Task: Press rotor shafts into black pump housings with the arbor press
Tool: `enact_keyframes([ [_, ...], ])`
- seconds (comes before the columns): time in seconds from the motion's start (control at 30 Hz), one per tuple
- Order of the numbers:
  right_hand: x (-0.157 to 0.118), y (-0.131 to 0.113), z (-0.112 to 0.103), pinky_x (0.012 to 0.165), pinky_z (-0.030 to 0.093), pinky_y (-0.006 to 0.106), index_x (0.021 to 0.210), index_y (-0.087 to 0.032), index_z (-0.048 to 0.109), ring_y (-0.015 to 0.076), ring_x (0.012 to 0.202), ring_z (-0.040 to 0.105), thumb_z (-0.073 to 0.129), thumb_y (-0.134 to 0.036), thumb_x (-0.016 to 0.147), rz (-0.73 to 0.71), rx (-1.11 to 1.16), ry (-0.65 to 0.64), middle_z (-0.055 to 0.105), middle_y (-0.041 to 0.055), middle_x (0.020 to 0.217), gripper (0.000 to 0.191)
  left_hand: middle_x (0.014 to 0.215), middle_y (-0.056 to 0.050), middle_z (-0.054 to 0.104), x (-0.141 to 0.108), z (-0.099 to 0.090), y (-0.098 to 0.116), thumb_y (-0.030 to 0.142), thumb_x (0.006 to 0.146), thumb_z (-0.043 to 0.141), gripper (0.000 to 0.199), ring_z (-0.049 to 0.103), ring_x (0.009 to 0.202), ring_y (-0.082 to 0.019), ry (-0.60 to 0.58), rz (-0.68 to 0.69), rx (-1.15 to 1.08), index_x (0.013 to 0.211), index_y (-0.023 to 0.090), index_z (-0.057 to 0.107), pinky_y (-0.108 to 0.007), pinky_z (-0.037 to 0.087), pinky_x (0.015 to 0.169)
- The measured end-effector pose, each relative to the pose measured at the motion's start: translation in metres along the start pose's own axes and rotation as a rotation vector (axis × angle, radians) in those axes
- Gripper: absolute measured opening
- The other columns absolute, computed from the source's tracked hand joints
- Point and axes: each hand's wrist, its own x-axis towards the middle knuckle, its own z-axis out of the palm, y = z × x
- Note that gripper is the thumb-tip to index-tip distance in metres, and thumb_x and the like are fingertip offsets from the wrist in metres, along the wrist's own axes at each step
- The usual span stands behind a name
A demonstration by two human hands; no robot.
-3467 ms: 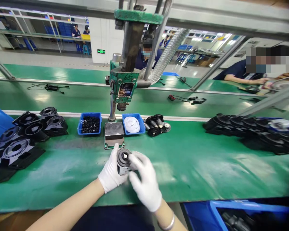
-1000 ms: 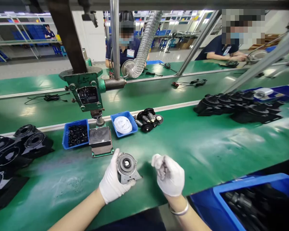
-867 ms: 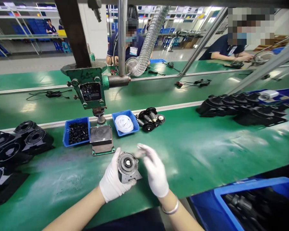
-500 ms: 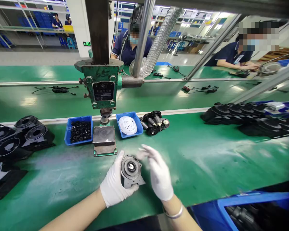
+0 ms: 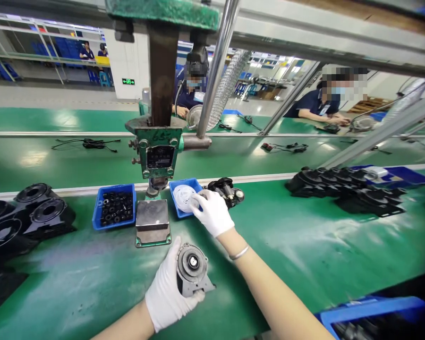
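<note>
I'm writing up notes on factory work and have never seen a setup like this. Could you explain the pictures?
There is no robot: a person works with two white-gloved hands, seen from one camera worn on their head. The left hand holds a round grey part above the green bench. The right hand is at some white rings in a blue tray; whether it grips one is hard to tell. The green machine looks like a press, with a metal block below. Left of the block sits a blue bin of small black parts. Black housings lie towards both ends of the bench. Other people sit beyond.
</note>
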Motion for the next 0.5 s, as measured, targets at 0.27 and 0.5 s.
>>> enact_keyframes([
  [0.27, 0.029, 0.016, 0.006, 0.089, 0.052, 0.037, 0.078, -0.018, 0.074, 0.0217, 0.092, 0.066, 0.067, -0.026, 0.083, 0.037, 0.241, -0.067, 0.071, 0.0087, 0.096, 0.012, 0.149, -0.017, 0.038, 0.001, -0.005, -0.002, 0.018, 0.061, 0.079, 0.125, 0.039, 0.138, -0.041, -0.060, -0.021, -0.061, 0.155, 0.030, -0.002, -0.060, 0.029, 0.116],
  [0.5, 0.030, 0.006, -0.027, 0.068, 0.056, 0.032, 0.090, -0.016, 0.070, 0.0179, 0.072, 0.068, 0.057, -0.040, 0.088, 0.184, 0.424, 0.008, 0.073, 0.0049, 0.079, 0.027, 0.156, -0.022, 0.025, 0.000, -0.017, 0.006, 0.063, 0.061, 0.082, 0.131, 0.029, 0.143, -0.043, -0.127, 0.021, -0.277, 0.154, 0.025, -0.003, -0.066, 0.017, 0.117],
])
